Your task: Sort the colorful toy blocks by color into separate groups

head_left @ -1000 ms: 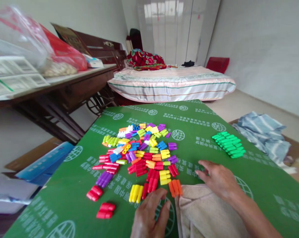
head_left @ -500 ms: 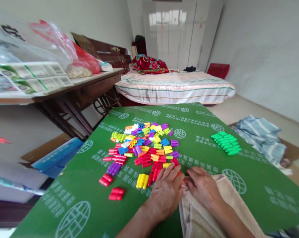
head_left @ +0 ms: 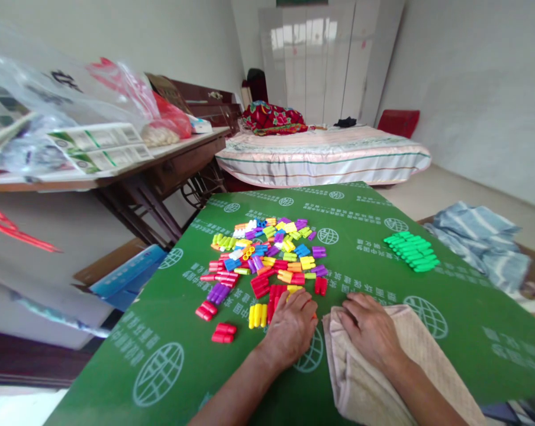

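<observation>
Head view. At far left, a red cord (head_left: 21, 228) hangs below a wooden table (head_left: 187, 160), on which white-and-green cartons (head_left: 101, 147) and a red bag (head_left: 175, 118) lie; a blue box (head_left: 125, 281) stands beneath it. The foreground is a green tabletop (head_left: 112, 376) printed with white globes and lettering. On its left half lie a red block (head_left: 224, 332), set apart near the person's side, a purple block (head_left: 218, 293) beyond it and a yellow block (head_left: 258, 316), then a loose, many-coloured cluster of plastic blocks (head_left: 260, 286) reaching toward the far edge. The left hand (head_left: 293, 328) lies palm down over the near right end of this cluster, fingers bent and close together; an orange block (head_left: 314, 316) shows only as a sliver beside it, and whether the fingers pinch it cannot be told. A striped bed (head_left: 321, 158) stands behind. Right of the left hand, a beige cloth (head_left: 351, 381) lies creased on the tabletop. The right hand (head_left: 368, 329) rests over its far edge, fingers bent; whether thumb and fingers pinch the fabric cannot be told. Farther right, green blocks (head_left: 412, 251) lie side by side, well apart from the cluster; beyond the table edge is a heap of blue-and-white striped fabric (head_left: 476, 242).
</observation>
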Demonstrator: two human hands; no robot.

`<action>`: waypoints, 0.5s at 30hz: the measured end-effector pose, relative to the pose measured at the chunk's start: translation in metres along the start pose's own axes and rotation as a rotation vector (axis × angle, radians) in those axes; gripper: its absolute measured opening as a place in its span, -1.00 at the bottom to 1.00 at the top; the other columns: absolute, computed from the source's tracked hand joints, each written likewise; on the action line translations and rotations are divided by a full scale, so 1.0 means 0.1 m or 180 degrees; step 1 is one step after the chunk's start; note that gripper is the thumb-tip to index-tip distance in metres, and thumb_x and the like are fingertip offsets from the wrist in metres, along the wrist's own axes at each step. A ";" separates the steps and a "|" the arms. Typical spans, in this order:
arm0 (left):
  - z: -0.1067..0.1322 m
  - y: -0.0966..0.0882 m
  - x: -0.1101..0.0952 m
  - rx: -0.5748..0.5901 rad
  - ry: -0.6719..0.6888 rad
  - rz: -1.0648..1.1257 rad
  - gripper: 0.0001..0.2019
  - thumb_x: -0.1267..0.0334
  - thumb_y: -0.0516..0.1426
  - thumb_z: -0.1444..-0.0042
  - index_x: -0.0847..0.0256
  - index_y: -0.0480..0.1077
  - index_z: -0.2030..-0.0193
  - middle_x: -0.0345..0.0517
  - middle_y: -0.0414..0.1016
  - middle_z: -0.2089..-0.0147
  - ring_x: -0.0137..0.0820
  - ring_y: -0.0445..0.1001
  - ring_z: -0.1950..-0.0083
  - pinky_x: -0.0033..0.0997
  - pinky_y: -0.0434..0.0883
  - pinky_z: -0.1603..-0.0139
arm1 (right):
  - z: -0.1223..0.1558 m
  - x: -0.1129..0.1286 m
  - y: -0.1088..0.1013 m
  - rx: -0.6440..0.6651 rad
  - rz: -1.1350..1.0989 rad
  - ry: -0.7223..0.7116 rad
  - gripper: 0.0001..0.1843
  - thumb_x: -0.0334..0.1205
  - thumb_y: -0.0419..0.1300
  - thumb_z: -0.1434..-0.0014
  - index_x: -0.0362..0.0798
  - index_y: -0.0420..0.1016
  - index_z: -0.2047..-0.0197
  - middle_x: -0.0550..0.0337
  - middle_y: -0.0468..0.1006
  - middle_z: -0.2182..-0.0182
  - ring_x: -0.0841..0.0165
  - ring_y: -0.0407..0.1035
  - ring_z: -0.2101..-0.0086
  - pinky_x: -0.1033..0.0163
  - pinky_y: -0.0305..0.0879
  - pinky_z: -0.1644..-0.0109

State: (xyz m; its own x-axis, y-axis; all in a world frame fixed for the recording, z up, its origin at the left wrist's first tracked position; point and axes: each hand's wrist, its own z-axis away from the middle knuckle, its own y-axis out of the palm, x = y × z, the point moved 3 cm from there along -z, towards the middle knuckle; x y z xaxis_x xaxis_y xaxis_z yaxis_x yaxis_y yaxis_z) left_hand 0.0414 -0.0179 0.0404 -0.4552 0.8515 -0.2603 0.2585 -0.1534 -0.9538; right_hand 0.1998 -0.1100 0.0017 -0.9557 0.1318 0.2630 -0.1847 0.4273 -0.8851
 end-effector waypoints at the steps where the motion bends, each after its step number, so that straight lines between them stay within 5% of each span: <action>1: 0.03 -0.01 0.02 -0.0047 -0.0010 0.0004 -0.79 0.35 0.06 -0.20 0.19 0.38 0.04 -0.04 0.45 -0.08 -0.20 0.34 -0.22 0.02 0.26 -0.29 | 0.00 0.00 0.00 0.0002 -0.0006 0.0008 -0.70 -0.21 0.02 -0.30 -0.06 0.58 0.27 0.04 0.56 0.13 0.24 0.39 0.09 0.15 0.26 -0.06; 15: 0.37 -0.13 0.20 -0.0299 -0.0204 0.0189 -0.76 0.33 0.10 -0.12 0.21 0.38 0.05 -0.01 0.45 0.02 -0.21 0.35 -0.14 -0.10 0.36 -0.21 | 0.10 -0.08 0.12 -0.0204 0.0088 -0.0089 -0.63 -0.10 0.00 -0.29 -0.04 0.61 0.22 0.03 0.59 0.09 0.17 0.44 0.09 0.10 0.32 -0.05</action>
State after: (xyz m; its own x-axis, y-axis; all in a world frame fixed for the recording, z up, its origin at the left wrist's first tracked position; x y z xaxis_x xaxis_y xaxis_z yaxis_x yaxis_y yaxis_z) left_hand -0.0028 -0.0176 0.0418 -0.4894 0.8081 -0.3277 0.3639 -0.1523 -0.9189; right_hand 0.2025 -0.1151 -0.0151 -0.9664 0.1196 0.2273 -0.1441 0.4802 -0.8652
